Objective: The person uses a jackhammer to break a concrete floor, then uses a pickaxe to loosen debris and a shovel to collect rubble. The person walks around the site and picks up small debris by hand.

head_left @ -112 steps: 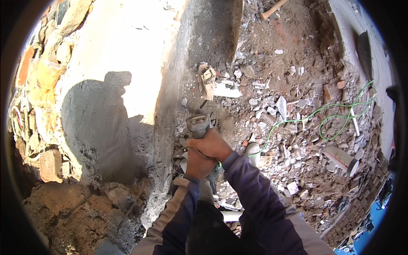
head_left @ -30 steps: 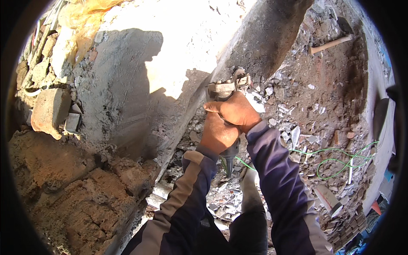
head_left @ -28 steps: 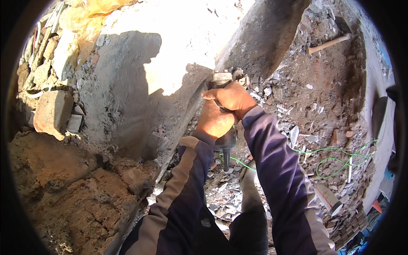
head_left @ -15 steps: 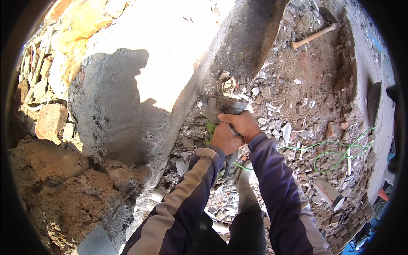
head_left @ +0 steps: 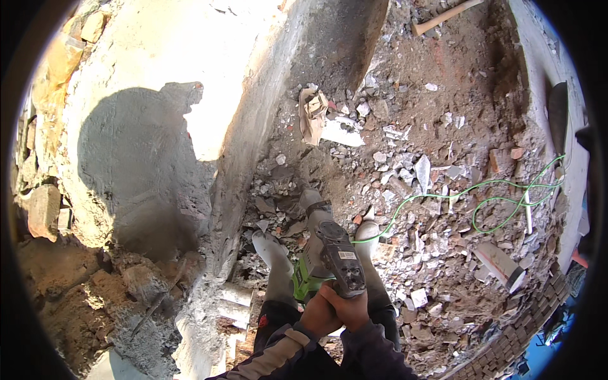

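A green, grey and black demolition hammer (head_left: pixel 335 253) is in front of my legs, between my grey boots (head_left: pixel 272 252). My left hand (head_left: pixel 318 315) and my right hand (head_left: pixel 349 310) are closed together around its near end, side by side and touching. The grey nose of the hammer points forward and slightly left, over the rubble. I cannot make out a bit at its tip. A thin green cord (head_left: pixel 437 195) runs from beside the hammer to the right across the debris.
Broken rubble (head_left: pixel 405 171) covers the ground. Crumpled brown paper (head_left: pixel 311 117) lies ahead, and a wooden handle (head_left: pixel 446 17) is at the far right. Along the left runs a grey masonry edge (head_left: pixel 244 164), with loose bricks (head_left: pixel 44 212) beyond. A pale cylindrical piece (head_left: pixel 499 266) lies on the right.
Both hands have drawn the demolition hammer back toward my body, from outstretched arms to close by my legs. The view has shifted, and the crumpled paper ahead is now uncovered.
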Motion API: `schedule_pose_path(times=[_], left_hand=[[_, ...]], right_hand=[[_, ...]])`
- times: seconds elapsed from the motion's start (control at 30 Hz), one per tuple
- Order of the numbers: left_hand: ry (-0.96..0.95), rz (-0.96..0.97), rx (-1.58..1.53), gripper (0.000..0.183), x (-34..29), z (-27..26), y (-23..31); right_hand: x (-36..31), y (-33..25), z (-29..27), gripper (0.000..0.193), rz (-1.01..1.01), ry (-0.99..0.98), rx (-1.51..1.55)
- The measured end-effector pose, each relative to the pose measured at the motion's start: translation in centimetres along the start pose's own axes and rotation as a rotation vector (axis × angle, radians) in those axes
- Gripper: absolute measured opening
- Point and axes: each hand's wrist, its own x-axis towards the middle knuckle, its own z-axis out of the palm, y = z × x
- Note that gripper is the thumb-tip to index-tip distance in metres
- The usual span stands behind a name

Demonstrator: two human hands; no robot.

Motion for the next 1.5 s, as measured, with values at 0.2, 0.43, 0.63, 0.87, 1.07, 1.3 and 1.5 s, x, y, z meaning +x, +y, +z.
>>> schedule_pose_path(times=[0.2,0.43,0.63,0.87,1.07,1.3,1.5], left_hand=[[-0.019,-0.021,-0.409,0.067,-3.2,-0.3,7.5],[-0.023,-0.069,-0.284,0.062,1.7,-0.6,8.1],[0.105,0.024,-0.284,0.051,5.7,0.2,7.6],[-0.080,0.019,-0.527,0.061,8.0,-7.5,9.2],[0.072,-0.060,-0.579,0.047,11.8,-8.3,11.2],[0.153,-0.099,-0.678,0.033,16.3,-7.6,12.7],[0.127,-0.252,-0.682,0.032,19.0,-9.5,13.3]], right_hand=[[-6.2,-7.9,0.4,0.031,0.020,-0.011,-0.150],[-0.3,-8.9,-0.3,0.031,-0.013,-0.024,-0.417],[4.0,-10.1,-2.1,0.033,-0.156,-0.068,-0.384],[8.5,-13.6,-1.4,0.029,0.091,-0.101,-0.429],[10.9,-14.4,-1.2,0.018,-0.106,-0.218,-0.370],[12.9,-15.1,-0.2,0.012,0.022,-0.254,-0.153],[16.0,-15.9,0.3,0.017,-0.313,-0.241,-0.525]])
